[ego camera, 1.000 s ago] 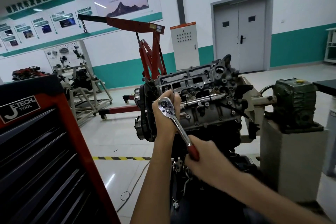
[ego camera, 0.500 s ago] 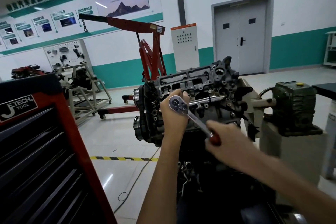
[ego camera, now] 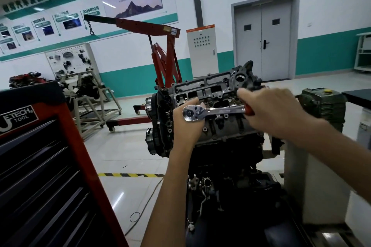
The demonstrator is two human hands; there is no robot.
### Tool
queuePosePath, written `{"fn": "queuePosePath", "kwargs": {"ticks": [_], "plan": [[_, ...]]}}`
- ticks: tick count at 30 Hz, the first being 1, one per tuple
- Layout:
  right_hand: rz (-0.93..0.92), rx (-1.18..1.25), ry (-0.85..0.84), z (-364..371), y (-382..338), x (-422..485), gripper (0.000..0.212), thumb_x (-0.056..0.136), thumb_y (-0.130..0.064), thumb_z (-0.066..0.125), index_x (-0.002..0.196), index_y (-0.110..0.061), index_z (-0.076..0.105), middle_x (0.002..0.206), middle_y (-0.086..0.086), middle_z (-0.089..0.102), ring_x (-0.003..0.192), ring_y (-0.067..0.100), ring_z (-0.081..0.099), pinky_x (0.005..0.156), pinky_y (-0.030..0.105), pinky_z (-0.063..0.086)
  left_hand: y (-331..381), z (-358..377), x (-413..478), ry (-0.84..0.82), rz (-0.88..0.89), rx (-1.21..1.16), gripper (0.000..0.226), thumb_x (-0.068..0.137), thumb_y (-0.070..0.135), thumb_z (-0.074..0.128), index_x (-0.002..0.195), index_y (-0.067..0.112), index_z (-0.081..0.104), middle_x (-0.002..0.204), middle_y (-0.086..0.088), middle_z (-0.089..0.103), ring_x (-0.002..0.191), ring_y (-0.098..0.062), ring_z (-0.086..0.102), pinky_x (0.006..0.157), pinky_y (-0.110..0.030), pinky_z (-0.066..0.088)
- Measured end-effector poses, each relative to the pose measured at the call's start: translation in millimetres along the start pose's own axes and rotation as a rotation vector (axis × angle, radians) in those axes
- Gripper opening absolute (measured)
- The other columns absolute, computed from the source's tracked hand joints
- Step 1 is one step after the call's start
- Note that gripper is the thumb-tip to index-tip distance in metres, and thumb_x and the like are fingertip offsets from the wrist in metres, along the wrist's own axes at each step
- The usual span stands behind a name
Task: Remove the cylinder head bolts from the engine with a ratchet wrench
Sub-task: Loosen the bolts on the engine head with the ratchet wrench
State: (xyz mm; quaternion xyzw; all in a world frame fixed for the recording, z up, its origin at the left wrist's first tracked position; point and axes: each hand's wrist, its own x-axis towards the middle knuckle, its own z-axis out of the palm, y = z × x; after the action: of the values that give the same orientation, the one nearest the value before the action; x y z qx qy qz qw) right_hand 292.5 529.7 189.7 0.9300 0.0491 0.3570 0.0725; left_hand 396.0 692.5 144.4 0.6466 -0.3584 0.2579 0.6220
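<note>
At the middle of the big workshop room, a grey metal engine (ego camera: 220, 90) sits up on a stand, tipped so its top face with many holes looks toward the person. Across that top face lies a shiny silver ratchet wrench with a red handle (ego camera: 216, 110). Its round head is on the left and its handle points to the right, almost level. The left hand (ego camera: 186, 128) is at the round head, with the fingers curled up behind it, holding the head close to the engine. What the head sits on is hidden behind this hand. The right hand (ego camera: 275, 112) grips the red handle with its fingers wrapped round it, so only a small bit of red shows. This hand looks a little blurry. Both bare arms reach up from the bottom of the view. To the left stands a tall red and black tool chest with drawers (ego camera: 50, 166). Behind the engine is a red engine crane with a long arm and a chain hook (ego camera: 160, 60). Farther back, by the wall, stand a white metal cabinet with an orange top (ego camera: 201, 48) and a grey double door (ego camera: 263, 36). Just right of the engine sits a dark green metal box with a yellow cap (ego camera: 323, 106). On the pale floor lies a yellow and black striped line (ego camera: 130, 175).
</note>
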Motion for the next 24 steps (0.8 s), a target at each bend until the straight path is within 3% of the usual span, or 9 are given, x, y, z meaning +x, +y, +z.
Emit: {"fn": "queuePosePath", "kwargs": {"ticks": [3,7,9,13,15,18,20,22,24], "plan": [[0.116,0.204,-0.058,31,-32,-34,0.008,0.086,-0.022,0.052,0.091,-0.022,0.045,0.058,-0.007,0.049,0.053,0.014,0.054,0.057,0.028,0.047,-4,4,-5,0.106,-0.029,-0.065,0.047,0.092,0.000,0.055,0.055,0.017,0.032,0.052,0.010,0.029,0.050,-0.004,0.026,0.050,-0.020,0.023],[0.309,0.906,-0.191,66,-99,-64,0.011,0.083,-0.018,0.055,0.086,-0.026,0.048,0.060,-0.001,0.054,0.050,0.017,0.056,0.052,0.031,0.051,3,15,-6,0.090,0.031,-0.138,0.045,0.091,-0.008,0.051,0.057,0.011,0.029,0.054,0.012,0.026,0.052,-0.002,0.022,0.051,-0.015,0.021],[0.312,1.094,-0.160,73,-121,-66,0.020,0.083,-0.012,0.053,0.085,-0.032,0.049,0.060,0.004,0.054,0.045,0.015,0.052,0.047,0.029,0.048,1,14,-7,0.058,0.031,-0.181,0.048,0.091,-0.011,0.049,0.058,0.016,0.027,0.053,0.016,0.025,0.052,0.000,0.021,0.052,-0.014,0.021],[0.197,0.809,-0.253,60,-84,-56,0.021,0.080,-0.020,0.052,0.091,-0.036,0.045,0.069,0.005,0.051,0.057,0.023,0.053,0.059,0.033,0.050,-4,-5,-3,-0.017,0.023,-0.033,0.049,0.092,-0.001,0.056,0.056,0.020,0.030,0.054,0.012,0.025,0.053,-0.005,0.024,0.053,-0.022,0.021],[0.062,0.468,-0.353,40,-46,-40,0.020,0.085,-0.023,0.050,0.102,-0.031,0.045,0.067,-0.003,0.049,0.055,0.018,0.056,0.051,0.028,0.050,-3,-11,1,-0.071,0.040,0.034,0.046,0.091,-0.001,0.057,0.055,0.012,0.032,0.054,0.008,0.028,0.053,-0.007,0.027,0.052,-0.023,0.023],[-0.088,0.010,-0.203,3,-4,-8,0.013,0.088,-0.022,0.048,0.100,-0.026,0.047,0.055,-0.012,0.041,0.043,-0.002,0.040,0.040,0.010,0.026,1,-11,5,-0.116,0.055,0.035,0.041,0.090,-0.002,0.057,0.055,0.001,0.036,0.053,-0.003,0.031,0.053,-0.008,0.029,0.053,-0.025,0.025],[-0.067,-0.067,-0.100,-9,3,2,0.012,0.086,-0.022,0.049,0.097,-0.023,0.045,0.054,-0.012,0.038,0.046,0.001,0.037,0.045,0.017,0.023,3,-6,4,-0.071,0.044,0.034,0.041,0.090,-0.003,0.057,0.055,0.005,0.036,0.052,-0.001,0.032,0.051,-0.004,0.028,0.053,-0.023,0.025],[-0.012,-0.025,-0.138,-2,-9,-7,0.009,0.087,-0.022,0.048,0.096,-0.022,0.043,0.056,-0.011,0.040,0.046,-0.001,0.037,0.044,0.014,0.022,3,-1,1,0.047,-0.033,-0.034,0.042,0.091,0.001,0.057,0.055,0.013,0.040,0.052,0.006,0.037,0.051,-0.003,0.032,0.054,-0.021,0.028],[0.060,0.116,-0.186,21,-36,-29,0.010,0.088,-0.026,0.047,0.096,-0.025,0.041,0.064,-0.008,0.050,0.053,0.008,0.052,0.046,0.019,0.037,1,2,-3,0.147,-0.094,-0.085,0.045,0.093,0.005,0.058,0.057,0.028,0.043,0.052,0.013,0.040,0.051,-0.001,0.035,0.054,-0.016,0.031]]}}
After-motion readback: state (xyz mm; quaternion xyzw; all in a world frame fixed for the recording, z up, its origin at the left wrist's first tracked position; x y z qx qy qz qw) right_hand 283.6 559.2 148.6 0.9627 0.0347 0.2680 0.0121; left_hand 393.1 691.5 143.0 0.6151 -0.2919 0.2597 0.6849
